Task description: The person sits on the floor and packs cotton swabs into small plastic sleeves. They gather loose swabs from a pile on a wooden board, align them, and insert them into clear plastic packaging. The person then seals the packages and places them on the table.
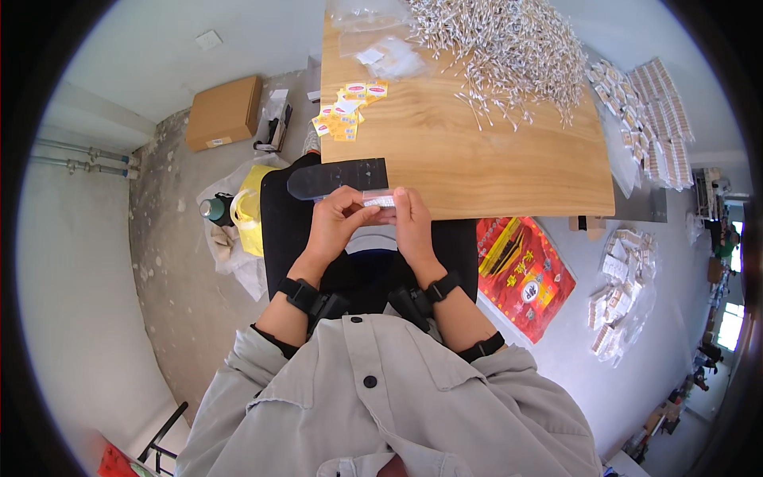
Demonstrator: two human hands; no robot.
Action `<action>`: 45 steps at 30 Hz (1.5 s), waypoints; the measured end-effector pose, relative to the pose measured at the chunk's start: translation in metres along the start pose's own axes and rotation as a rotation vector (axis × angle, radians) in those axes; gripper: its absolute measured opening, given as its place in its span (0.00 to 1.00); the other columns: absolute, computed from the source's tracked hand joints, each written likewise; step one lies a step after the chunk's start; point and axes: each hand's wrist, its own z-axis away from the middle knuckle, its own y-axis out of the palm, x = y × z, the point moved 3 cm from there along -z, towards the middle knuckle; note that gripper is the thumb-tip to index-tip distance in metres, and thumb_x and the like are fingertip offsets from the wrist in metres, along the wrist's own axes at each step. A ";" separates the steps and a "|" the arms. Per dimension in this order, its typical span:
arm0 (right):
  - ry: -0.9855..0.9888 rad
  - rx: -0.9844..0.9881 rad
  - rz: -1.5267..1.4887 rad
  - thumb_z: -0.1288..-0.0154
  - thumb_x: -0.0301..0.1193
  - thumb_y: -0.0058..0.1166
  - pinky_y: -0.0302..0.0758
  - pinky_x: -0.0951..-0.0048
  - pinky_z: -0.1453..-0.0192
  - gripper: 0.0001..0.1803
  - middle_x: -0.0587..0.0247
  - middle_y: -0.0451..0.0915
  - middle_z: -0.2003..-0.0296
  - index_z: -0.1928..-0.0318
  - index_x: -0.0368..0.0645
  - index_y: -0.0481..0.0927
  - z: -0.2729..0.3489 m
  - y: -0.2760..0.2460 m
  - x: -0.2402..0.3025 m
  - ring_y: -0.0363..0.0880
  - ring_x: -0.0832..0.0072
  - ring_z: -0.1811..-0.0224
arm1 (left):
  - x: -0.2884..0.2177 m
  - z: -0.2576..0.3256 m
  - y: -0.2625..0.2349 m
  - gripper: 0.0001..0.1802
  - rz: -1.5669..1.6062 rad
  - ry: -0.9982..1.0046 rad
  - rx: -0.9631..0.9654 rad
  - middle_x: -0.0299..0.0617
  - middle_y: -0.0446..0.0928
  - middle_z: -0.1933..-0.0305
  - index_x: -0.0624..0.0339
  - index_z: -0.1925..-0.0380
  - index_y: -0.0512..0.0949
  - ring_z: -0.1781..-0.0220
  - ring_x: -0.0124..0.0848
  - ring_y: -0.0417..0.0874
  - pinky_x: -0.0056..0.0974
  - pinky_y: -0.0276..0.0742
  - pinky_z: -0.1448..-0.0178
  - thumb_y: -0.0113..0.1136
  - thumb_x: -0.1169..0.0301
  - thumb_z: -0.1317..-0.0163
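Over the near edge of the wooden table (477, 167), I hold a small clear plastic packet (379, 199) between both hands. White tips, like those of cotton swabs, show through it. My left hand (335, 226) pinches one end with thumb and fingers. The other end is between the fingers of my right hand (414, 230). Just beyond my left hand lies a flat black board (338, 178), jutting past the table's left edge. Yellow printed cards (343, 123) lie loosely overlapped farther back. A large heap of loose cotton swabs (509, 48) covers the far right of the table.
Clear plastic bags (393, 60) lie at the table's far left. Filled swab packs (656, 119) are stacked beyond its right side, and more packs (624, 294) lie lower right. A red printed bag (526, 278), a yellow bag (250, 211) and a cardboard box (225, 114) are around the table.
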 end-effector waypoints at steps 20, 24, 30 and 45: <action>0.051 0.327 0.057 0.24 0.36 0.48 0.78 0.78 0.63 0.17 0.60 0.79 0.51 0.44 0.37 0.76 0.004 -0.019 0.014 0.84 0.75 0.57 | -0.001 -0.003 0.008 0.11 0.301 -0.411 -0.007 0.32 0.78 0.74 0.59 0.67 0.79 0.74 0.17 0.77 0.24 0.71 0.67 0.61 0.64 0.31; 0.089 0.251 0.003 0.24 0.35 0.45 0.77 0.77 0.64 0.16 0.61 0.80 0.57 0.48 0.36 0.78 0.002 -0.024 0.011 0.83 0.75 0.58 | -0.003 0.000 0.014 0.11 0.346 -0.400 -0.004 0.35 0.81 0.69 0.61 0.65 0.78 0.69 0.19 0.82 0.25 0.76 0.65 0.59 0.64 0.30; 0.003 0.014 -0.134 0.22 0.36 0.40 0.75 0.77 0.66 0.17 0.62 0.79 0.65 0.54 0.37 0.78 0.002 -0.008 -0.021 0.76 0.79 0.69 | -0.005 0.002 0.018 0.11 0.315 -0.398 -0.042 0.37 0.81 0.67 0.63 0.64 0.77 0.67 0.22 0.84 0.27 0.80 0.62 0.58 0.64 0.29; 0.000 0.494 0.139 0.35 0.22 0.59 0.79 0.77 0.53 0.16 0.63 0.77 0.56 0.46 0.36 0.80 -0.011 -0.034 0.029 0.82 0.76 0.58 | -0.002 -0.001 0.015 0.13 0.340 -0.372 0.006 0.39 0.82 0.68 0.62 0.65 0.76 0.68 0.23 0.85 0.26 0.79 0.63 0.58 0.62 0.29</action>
